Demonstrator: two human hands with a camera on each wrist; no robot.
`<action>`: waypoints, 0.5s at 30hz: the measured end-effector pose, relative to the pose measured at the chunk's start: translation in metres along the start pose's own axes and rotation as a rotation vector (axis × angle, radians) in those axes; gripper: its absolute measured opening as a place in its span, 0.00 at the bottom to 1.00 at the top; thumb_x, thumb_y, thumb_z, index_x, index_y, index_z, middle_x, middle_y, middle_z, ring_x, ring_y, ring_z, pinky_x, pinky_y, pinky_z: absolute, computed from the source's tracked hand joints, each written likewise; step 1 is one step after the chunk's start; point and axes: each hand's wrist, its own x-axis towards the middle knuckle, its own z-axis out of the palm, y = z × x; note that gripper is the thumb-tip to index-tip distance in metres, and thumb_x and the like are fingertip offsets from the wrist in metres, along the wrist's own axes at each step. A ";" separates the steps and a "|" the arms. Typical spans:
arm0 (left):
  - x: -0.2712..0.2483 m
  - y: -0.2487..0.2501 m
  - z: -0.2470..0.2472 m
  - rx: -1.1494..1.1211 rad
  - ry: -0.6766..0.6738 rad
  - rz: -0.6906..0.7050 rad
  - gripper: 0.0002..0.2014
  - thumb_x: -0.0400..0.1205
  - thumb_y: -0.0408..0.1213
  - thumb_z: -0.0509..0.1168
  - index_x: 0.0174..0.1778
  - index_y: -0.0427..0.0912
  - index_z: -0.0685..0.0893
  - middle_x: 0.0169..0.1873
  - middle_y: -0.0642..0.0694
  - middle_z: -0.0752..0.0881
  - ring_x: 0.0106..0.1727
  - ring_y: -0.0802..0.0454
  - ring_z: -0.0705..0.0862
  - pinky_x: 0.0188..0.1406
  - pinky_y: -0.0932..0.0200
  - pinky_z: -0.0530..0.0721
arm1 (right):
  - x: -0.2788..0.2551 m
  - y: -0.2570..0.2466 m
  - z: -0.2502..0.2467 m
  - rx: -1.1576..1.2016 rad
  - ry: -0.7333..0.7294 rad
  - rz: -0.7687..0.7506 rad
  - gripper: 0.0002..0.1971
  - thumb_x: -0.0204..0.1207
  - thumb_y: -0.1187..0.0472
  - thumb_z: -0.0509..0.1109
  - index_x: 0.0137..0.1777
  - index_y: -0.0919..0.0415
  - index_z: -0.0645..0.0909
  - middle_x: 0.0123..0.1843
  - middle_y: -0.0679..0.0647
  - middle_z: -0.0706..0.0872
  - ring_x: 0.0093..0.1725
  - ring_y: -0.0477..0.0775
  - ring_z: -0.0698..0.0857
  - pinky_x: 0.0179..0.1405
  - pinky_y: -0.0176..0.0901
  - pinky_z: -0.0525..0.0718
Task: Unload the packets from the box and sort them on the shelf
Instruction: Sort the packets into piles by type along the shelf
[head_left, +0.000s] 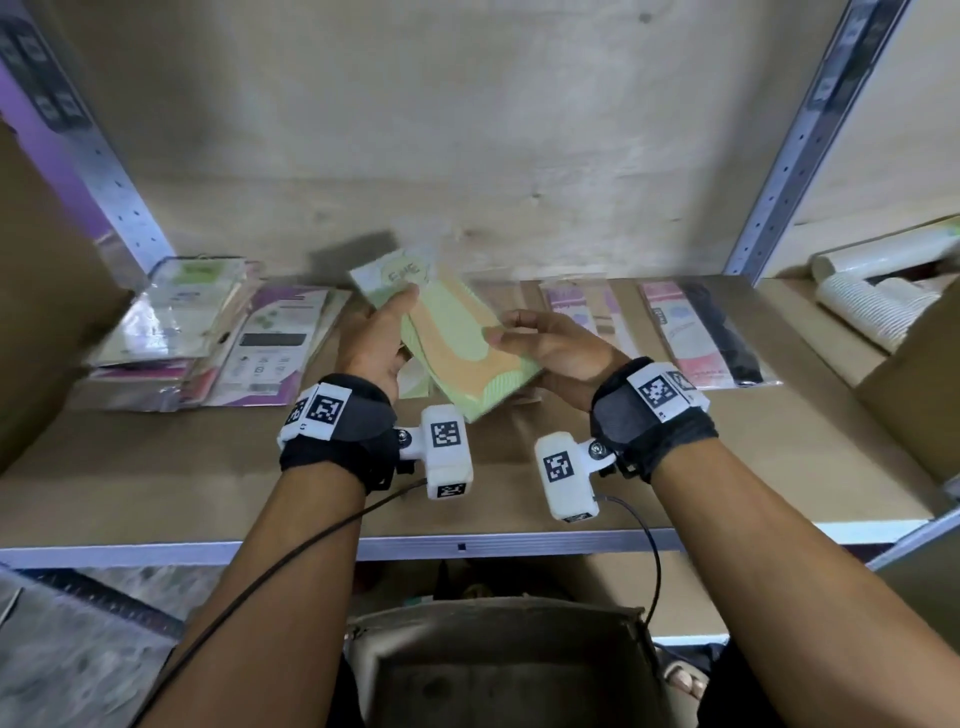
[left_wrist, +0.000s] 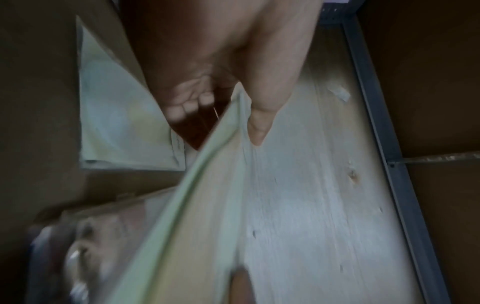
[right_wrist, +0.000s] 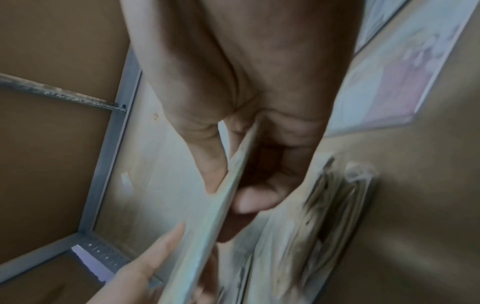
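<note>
In the head view, both forearms reach forward over the shelf. The left hand and the right hand hold one green and orange packet above the shelf board, each with thumb on top and fingers under it. The print on its far end is blurred and cannot be read. A pile of packets lies at 9 o'clock from the hands, pink packets at 3 o'clock.

In the left wrist view, the thumb presses on the packet edge.

In the right wrist view, thumb and fingers pinch the packet.
</note>
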 end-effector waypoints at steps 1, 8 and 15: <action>0.004 0.003 -0.004 -0.016 0.035 0.000 0.19 0.80 0.41 0.73 0.67 0.42 0.84 0.58 0.43 0.90 0.58 0.45 0.89 0.53 0.51 0.87 | -0.002 0.000 -0.004 -0.029 -0.012 0.029 0.12 0.80 0.66 0.71 0.60 0.71 0.83 0.45 0.56 0.91 0.40 0.51 0.91 0.35 0.37 0.86; 0.020 0.006 -0.035 0.057 0.051 -0.023 0.14 0.80 0.46 0.74 0.55 0.41 0.89 0.44 0.44 0.93 0.42 0.49 0.91 0.30 0.63 0.86 | -0.012 -0.001 -0.028 -0.198 0.048 0.075 0.14 0.74 0.61 0.78 0.57 0.66 0.85 0.46 0.55 0.92 0.41 0.50 0.91 0.39 0.37 0.87; 0.021 -0.001 -0.039 0.263 -0.023 -0.031 0.08 0.86 0.43 0.66 0.54 0.43 0.86 0.48 0.43 0.93 0.52 0.45 0.92 0.31 0.59 0.89 | -0.023 -0.002 -0.038 -0.172 0.132 0.075 0.10 0.70 0.56 0.82 0.45 0.60 0.86 0.44 0.58 0.93 0.40 0.54 0.92 0.35 0.41 0.88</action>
